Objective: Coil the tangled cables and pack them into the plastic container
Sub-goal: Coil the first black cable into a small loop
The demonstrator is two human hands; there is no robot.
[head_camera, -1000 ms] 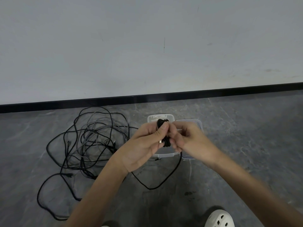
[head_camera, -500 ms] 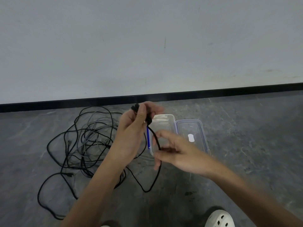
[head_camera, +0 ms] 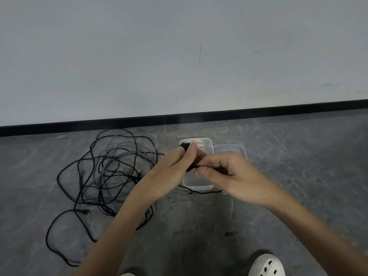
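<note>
cable coil (head_camera: 186, 146) gripped in left hand (head_camera: 171, 172); right hand (head_camera: 235, 176) pinching loose strand (head_camera: 201, 166) above container (head_camera: 207, 143)

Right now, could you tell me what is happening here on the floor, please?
A person is winding a black cable into a small coil: the left hand holds the coiled bundle while the right hand pinches the loose end. They work above an open clear plastic container, its lid lying beside it. A tangle of black and grey cables lies on the floor to the left.
</note>
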